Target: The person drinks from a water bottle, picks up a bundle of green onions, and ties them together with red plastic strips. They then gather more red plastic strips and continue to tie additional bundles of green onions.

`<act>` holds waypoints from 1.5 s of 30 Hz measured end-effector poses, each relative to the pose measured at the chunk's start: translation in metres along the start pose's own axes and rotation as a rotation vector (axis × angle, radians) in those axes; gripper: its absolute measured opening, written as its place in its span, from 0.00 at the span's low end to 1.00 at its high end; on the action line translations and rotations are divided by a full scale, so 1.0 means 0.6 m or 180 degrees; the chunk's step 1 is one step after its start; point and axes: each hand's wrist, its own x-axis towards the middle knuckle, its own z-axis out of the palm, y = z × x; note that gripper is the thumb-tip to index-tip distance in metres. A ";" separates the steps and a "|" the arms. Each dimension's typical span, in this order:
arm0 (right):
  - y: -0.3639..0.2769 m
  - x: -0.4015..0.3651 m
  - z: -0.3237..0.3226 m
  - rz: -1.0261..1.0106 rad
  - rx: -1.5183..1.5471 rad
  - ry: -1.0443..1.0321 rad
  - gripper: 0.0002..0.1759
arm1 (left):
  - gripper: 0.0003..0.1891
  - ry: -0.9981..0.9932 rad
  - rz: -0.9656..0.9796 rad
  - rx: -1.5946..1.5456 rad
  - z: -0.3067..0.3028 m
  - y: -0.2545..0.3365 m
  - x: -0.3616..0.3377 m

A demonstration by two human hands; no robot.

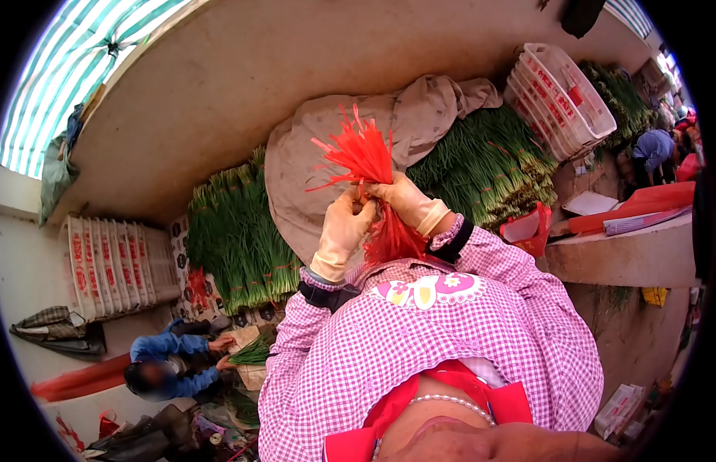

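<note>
Head view: your gloved left hand [342, 231] and right hand [405, 202] both grip 1 bundle of thin red plastic strips [363, 152], fanning above them.

Strips [362, 154]: bright red. L hand [342, 231] & R hand [408, 202]: tan gloves. Sleeves [496, 269]: pink/white check, black cuffs [327, 295]. Collar [358, 443] red, necklace [450, 400] white beads. Scallions [235, 231] green. Crates [562, 96] white w/ red print. Sack [312, 138] beige. Awning [73, 61] green/white stripes. Co-worker's jacket [173, 346] blue.
</note>
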 end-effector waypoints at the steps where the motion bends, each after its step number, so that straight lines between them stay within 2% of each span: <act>1: 0.002 0.002 -0.003 -0.0080 -0.0173 0.0010 0.10 | 0.12 0.0003 -0.0260 -0.0521 0.001 0.005 0.000; 2: 0.004 0.004 -0.006 -0.0160 -0.0347 0.0019 0.10 | 0.11 0.0005 -0.0520 -0.1042 0.002 0.008 0.000; 6: 0.017 0.007 -0.012 -0.0305 -0.0503 -0.0022 0.09 | 0.10 -0.0146 -0.0424 -0.1308 -0.015 -0.017 0.015; 8: 0.021 0.003 -0.012 -0.0511 -0.0338 -0.0067 0.09 | 0.10 -0.0706 -0.0848 -0.2498 -0.039 -0.030 0.021; 9: 0.010 -0.003 -0.007 -0.0512 -0.0345 -0.0069 0.09 | 0.10 -0.0705 -0.0843 -0.2503 -0.043 -0.046 0.024; 11: -0.022 -0.018 0.003 -0.0050 -0.0377 0.0053 0.11 | 0.10 -0.0079 -0.1362 -0.3458 -0.047 -0.072 0.030; 16: -0.028 -0.023 0.002 -0.0031 -0.0412 -0.0144 0.14 | 0.14 0.0264 -0.0924 -0.3218 -0.044 -0.046 0.008; 18: -0.035 -0.029 0.011 0.0036 -0.0286 -0.0199 0.15 | 0.17 -0.0943 -0.0665 -0.3222 -0.044 -0.052 0.006; 21: -0.048 -0.034 0.024 0.0282 0.0081 -0.0265 0.16 | 0.18 -0.0977 -0.0479 -0.2850 -0.025 -0.048 0.005; 23: -0.031 -0.023 0.018 0.0064 0.0190 -0.0269 0.17 | 0.18 -0.0957 -0.0530 -0.2901 -0.023 -0.048 0.000; 27: -0.024 -0.022 0.011 0.0057 0.0129 -0.0252 0.16 | 0.18 -0.1041 -0.0630 -0.3108 -0.025 -0.059 -0.004; 29: -0.034 -0.032 0.016 0.0367 0.0348 -0.0275 0.17 | 0.18 -0.1165 -0.0629 -0.3213 -0.030 -0.062 -0.004; 31: -0.022 -0.024 0.004 0.0267 0.0253 -0.0238 0.17 | 0.16 -0.0728 -0.0498 -0.2928 -0.033 -0.054 -0.006; 33: -0.023 -0.019 -0.003 0.0145 0.0143 -0.0198 0.18 | 0.14 -0.0622 -0.0489 -0.2990 -0.040 -0.077 0.000; 36: -0.028 -0.019 -0.004 -0.0057 -0.0193 -0.0275 0.19 | 0.11 0.0767 -0.0093 -0.2245 -0.049 -0.081 -0.001; 37: -0.027 -0.017 -0.005 0.0013 -0.0133 -0.0268 0.19 | 0.11 0.0761 -0.0082 -0.2241 -0.052 -0.075 -0.002; 39: -0.027 -0.019 -0.002 0.0093 -0.0073 -0.0255 0.20 | 0.08 0.1045 0.0439 -0.1699 -0.052 -0.043 -0.015; 41: -0.030 -0.022 0.006 0.0347 0.0525 -0.0168 0.20 | 0.06 0.1057 0.0650 -0.1585 -0.037 -0.010 -0.026; 43: -0.029 -0.021 0.008 0.0342 0.0528 -0.0210 0.20 | 0.07 0.0487 0.0830 -0.1046 -0.026 0.005 -0.031; 45: -0.023 -0.014 0.004 0.0330 0.0530 -0.0248 0.20 | 0.08 0.0427 0.0882 -0.1115 -0.011 0.003 -0.023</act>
